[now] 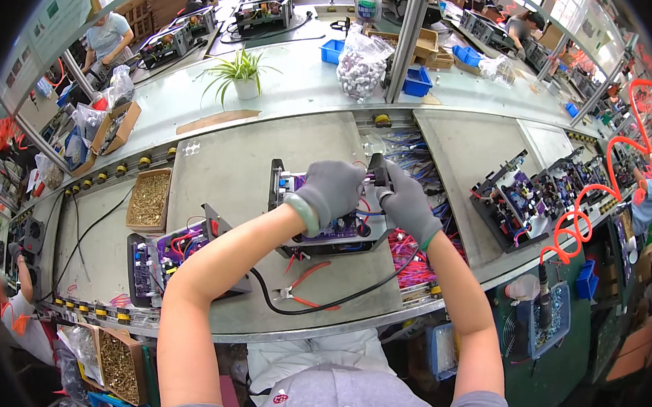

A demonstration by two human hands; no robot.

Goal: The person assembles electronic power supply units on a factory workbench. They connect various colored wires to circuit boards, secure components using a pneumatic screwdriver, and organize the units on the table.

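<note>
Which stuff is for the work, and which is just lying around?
Probably for the work:
opened electronic unit, beneath left hand and right hand
red-handled cutters, close by

Probably just lying around:
potted plant
bag of pale parts

My left hand (332,191) and right hand (412,209), frame centre: grey-gloved, one pale-green bangle (305,216) at the left wrist. My shirt (328,389), bottom edge: grey, short-sleeved, buttoned, small red emblem (280,399). My trousers (316,348), lower centre: white.
</note>
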